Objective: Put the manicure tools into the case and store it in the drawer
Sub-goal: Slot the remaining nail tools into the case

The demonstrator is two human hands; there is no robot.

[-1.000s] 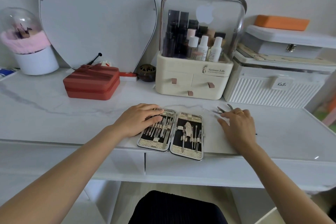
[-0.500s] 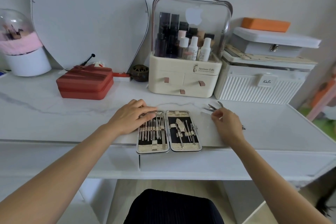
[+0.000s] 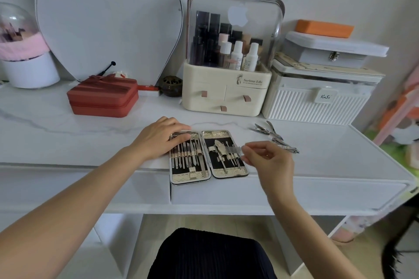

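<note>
The manicure case (image 3: 217, 173) lies open flat at the desk's front edge, with several steel tools strapped into both halves. My left hand (image 3: 158, 140) rests on the top left corner of the case, fingers fairly straight. My right hand (image 3: 269, 161) hovers over the case's right edge and pinches a blurred metal tool (image 3: 233, 149) above the right half. Loose clippers and nippers (image 3: 269, 132) lie on the desk to the right of the case. Below the desktop are shut drawer fronts (image 3: 283, 192).
Behind the case stand a cream cosmetics organiser (image 3: 226, 95), a white ribbed box (image 3: 317, 102) with a grey box on top, a red zip case (image 3: 102, 97) and a small dark jar (image 3: 171, 86). A mirror (image 3: 102, 18) leans on the wall. A dark stool (image 3: 210, 256) sits under the desk.
My right hand has lifted off the desk near the loose tools and moved left over the case, now pinching a tool. My left hand stays on the case.
</note>
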